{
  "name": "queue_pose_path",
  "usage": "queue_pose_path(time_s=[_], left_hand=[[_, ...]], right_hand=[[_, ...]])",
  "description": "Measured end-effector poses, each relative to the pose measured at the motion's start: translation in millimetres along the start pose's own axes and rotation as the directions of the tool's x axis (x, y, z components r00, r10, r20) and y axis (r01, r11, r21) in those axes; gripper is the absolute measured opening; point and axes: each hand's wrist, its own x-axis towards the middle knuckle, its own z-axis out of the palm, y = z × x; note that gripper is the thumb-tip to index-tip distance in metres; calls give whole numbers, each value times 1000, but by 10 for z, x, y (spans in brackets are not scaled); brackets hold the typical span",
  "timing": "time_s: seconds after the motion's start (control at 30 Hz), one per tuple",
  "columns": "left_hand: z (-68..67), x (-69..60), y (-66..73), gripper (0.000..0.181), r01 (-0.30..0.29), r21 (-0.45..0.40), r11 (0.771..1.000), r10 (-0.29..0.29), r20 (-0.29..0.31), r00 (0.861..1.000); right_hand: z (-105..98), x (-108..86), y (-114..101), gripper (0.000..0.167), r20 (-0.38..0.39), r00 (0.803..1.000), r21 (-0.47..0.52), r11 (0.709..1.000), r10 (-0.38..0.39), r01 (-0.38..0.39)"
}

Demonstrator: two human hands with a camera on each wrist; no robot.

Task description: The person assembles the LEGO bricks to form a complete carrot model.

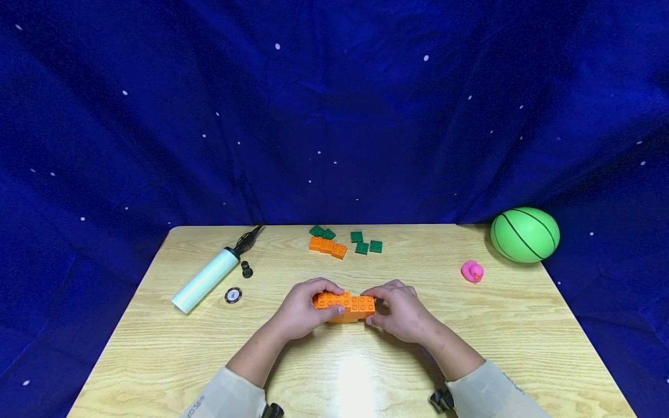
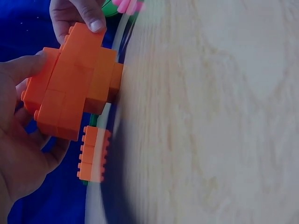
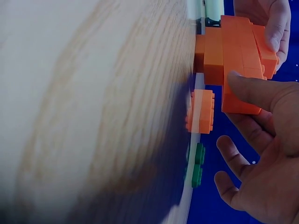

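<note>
An orange toy-brick build (image 1: pixel 353 309), stepped in layers and wider above than below, stands on the table between both hands. My left hand (image 1: pixel 302 309) grips its left end, thumb on the near side and fingers behind. At the opposite end, my right hand (image 1: pixel 403 313) pinches the end brick between thumb and index finger. The right wrist view shows that thumb flat on the side of the build (image 3: pixel 240 51), while the other fingers stay off it. In the left wrist view, the left thumb lies against the top layer of the build (image 2: pixel 70 79).
Beyond the hands lie a row of orange bricks (image 1: pixel 327 246) and several green bricks (image 1: pixel 362 248). To the left are a hand pump (image 1: pixel 206 281), a small black piece (image 1: pixel 247 269) and a poker chip (image 1: pixel 233 295). A pink rubber duck (image 1: pixel 473 271) and a green ball (image 1: pixel 525 235) sit right.
</note>
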Motion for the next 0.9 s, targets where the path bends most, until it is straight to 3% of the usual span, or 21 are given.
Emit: queue_pose_path(time_s=[0.57,0.9], left_hand=[[9,-15,-10,25,54,28,998,-54,6,999],[-84,-26,6,34,36,27,999,-37,26,999]], right_hand=[[-2,12,1,45,7,1000,-12,1000,-6,6],[-10,21,-9,45,8,1000,-18,1000,4,-4]])
